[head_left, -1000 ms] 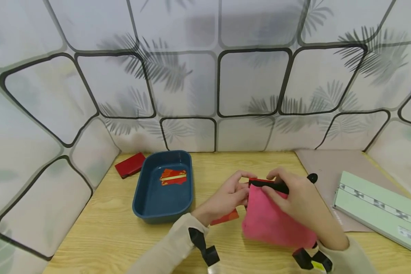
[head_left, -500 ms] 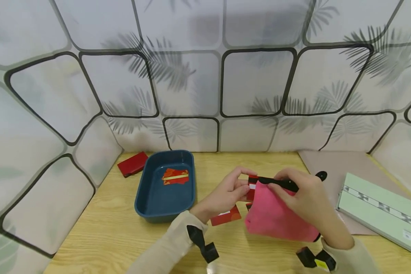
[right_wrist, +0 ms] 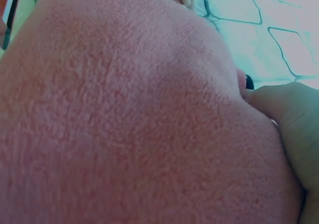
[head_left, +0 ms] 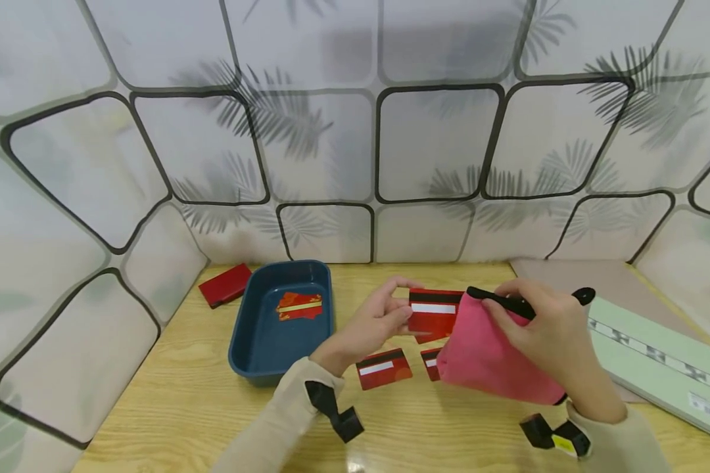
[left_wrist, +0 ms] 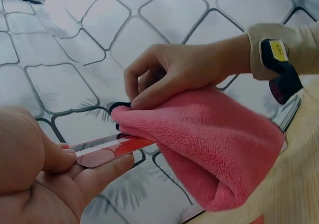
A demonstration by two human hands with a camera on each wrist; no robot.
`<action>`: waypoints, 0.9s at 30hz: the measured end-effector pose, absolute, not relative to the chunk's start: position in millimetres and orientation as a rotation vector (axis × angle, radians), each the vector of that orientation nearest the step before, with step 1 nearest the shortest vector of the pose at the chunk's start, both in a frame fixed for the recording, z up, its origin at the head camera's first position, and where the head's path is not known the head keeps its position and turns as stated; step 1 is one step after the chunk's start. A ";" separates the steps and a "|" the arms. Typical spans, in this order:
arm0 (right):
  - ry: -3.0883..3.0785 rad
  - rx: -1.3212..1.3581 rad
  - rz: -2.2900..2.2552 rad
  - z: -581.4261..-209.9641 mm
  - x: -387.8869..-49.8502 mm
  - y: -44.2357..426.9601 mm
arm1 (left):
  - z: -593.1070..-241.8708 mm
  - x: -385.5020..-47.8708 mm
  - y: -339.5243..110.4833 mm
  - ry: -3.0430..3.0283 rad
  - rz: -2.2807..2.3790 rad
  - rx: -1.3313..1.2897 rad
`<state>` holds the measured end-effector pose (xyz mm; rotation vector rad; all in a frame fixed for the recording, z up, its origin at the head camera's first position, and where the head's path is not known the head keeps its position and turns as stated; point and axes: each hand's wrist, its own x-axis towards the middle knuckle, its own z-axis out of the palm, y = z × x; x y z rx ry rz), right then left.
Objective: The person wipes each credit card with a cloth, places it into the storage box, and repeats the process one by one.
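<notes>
My left hand [head_left: 374,322] pinches a red card [head_left: 434,315] with a black stripe and a white strip; in the left wrist view the card [left_wrist: 107,152] has its far end against the opening of a pink plush pouch [left_wrist: 214,139]. By its black-edged top, my right hand [head_left: 547,325] grips the pouch [head_left: 497,361]. From the right wrist, the pouch [right_wrist: 129,114] fills most of the view, with my right thumb at its edge. On the table below lie a red card [head_left: 384,369] and another [head_left: 430,363] partly hidden by the pouch.
A blue tray [head_left: 272,355] at the left holds red and gold cards [head_left: 299,306]. Behind it to the left lies a dark red case [head_left: 225,285]. At the right, a pale green box [head_left: 657,358] rests partly on a grey-brown sheet [head_left: 603,279].
My hands have moved apart, the left one leftward and the right one rightward with the pouch. More of the pinched red card shows, and the cards on the table are less covered.
</notes>
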<state>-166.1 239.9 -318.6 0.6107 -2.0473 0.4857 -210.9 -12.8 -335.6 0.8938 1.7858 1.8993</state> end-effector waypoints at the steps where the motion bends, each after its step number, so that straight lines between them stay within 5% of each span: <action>1: -2.038 0.599 0.473 -317.8 -166.8 241.4 | -334.9 -211.1 -13.8 1.800 1.906 0.885; 13: -2.037 0.527 0.594 -307.6 -159.6 257.0 | -335.6 -212.8 -11.6 1.935 2.054 0.609; 27: -2.122 0.706 0.759 -313.7 -153.1 220.5 | -338.3 -205.5 -4.8 1.869 2.002 0.703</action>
